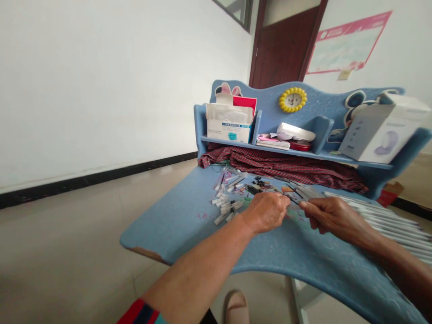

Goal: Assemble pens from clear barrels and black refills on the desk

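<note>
My left hand (268, 211) is closed in a pinch above the blue desk, and its fingers hide most of what they hold. Close to its right, my right hand (330, 215) has thumb and fingers pressed together on a thin dark pen part (294, 201), which spans the small gap between both hands. White pen caps (227, 207) lie loosely left of my left hand. Behind it are small black pieces (259, 181) and several dark thin sticks (253, 189). Many white pen-like tubes (388, 220) lie side by side beyond my right forearm.
The blue desk (162, 216) has a chipped front-left edge. Checked red cloth (270, 163) lies under its shelf. On the shelf stand a mask box (229, 128), papers (272, 142), a red tin (299, 146) and a tall white box (381, 130).
</note>
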The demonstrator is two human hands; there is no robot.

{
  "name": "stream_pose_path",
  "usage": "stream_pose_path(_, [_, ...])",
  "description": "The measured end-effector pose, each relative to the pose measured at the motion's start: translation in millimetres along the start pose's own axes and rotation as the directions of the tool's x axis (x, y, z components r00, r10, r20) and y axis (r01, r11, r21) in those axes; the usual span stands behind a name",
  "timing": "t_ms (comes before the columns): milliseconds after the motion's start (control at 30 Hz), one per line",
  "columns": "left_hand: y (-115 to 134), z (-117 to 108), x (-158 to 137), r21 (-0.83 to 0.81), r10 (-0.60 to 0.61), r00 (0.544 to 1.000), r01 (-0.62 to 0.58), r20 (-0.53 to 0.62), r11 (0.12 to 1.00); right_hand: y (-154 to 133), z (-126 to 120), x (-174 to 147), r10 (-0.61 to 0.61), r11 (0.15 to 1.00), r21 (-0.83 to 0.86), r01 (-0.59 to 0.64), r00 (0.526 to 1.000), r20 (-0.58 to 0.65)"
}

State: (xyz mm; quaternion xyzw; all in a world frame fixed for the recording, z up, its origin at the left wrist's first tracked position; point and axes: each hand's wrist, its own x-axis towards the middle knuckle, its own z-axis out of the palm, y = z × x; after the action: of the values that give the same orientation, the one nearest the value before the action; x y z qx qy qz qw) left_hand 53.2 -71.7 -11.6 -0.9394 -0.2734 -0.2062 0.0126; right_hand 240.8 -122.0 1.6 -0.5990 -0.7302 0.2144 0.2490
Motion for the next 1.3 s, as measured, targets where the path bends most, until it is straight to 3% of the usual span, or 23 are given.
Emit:
stream_pose_path(167, [4,-1,-2,0.062,-0.008,1.000,0.009,-0.009,0.998,-6,6,1,0.154,0.972,0.172,-0.159,0.987,0.038])
stream_pose_path(267, [7,-2,-4,0.139,-0.019,1.000,0.019,-0.001,0.990,-11,12,4,0.286,0.895,0.330,-0.301,0.953,0.097])
stream_pose_path(367, [10,-3,-5,0.206,-0.043,0.999,0.042,0.004,0.978,-11,16,7,0.336,0.816,0.454,-0.357,0.933,0.129])
stream_pose_path(467, [13,-2,-6,0.229,-0.073,0.997,0.074,-0.013,0.971,-9,19,9,0.319,0.777,0.535,-0.331,0.940,0.120])
stream_pose_path(600, [14,3,-6,0.204,-0.103,0.994,0.110,-0.041,0.973,-7,23,11,0.186,0.786,0.580,-0.215,0.976,0.110])
stream_pose_path(667, [11,3,-4,0.146,-0.083,0.995,0.090,-0.055,0.985,-5,25,11,0.153,0.789,0.588,-0.175,0.984,0.088])
stream_pose_path(767, [-3,-6,-2,-0.005,-0.076,0.985,0.076,-0.154,0.997,2,26,13,0.199,0.772,0.612,-0.169,0.980,0.018])
stream_pose_path(867, [-32,-21,-5,-0.017,-0.340,0.905,0.347,-0.254,0.938,12,27,16,0.262,0.733,0.655,-0.184,0.965,-0.022])
stream_pose_path(933, [-54,-30,-9,0.092,-0.543,0.806,0.575,-0.236,0.813,18,27,16,0.272,0.717,0.671,-0.190,0.962,-0.018])
stream_pose_path(1000, [-71,-35,-15,0.186,-0.677,0.719,0.695,-0.160,0.694,21,27,16,0.271,0.715,0.672,-0.191,0.962,-0.014])
stream_pose_path(1100, [-84,-35,-19,0.251,-0.754,0.653,0.744,-0.073,0.620,21,26,15,0.258,0.720,0.669,-0.184,0.966,-0.011])
stream_pose_path(1300, [-85,-22,-13,0.346,-0.799,0.600,0.740,0.048,0.577,19,23,13,0.237,0.728,0.664,-0.172,0.971,-0.009])
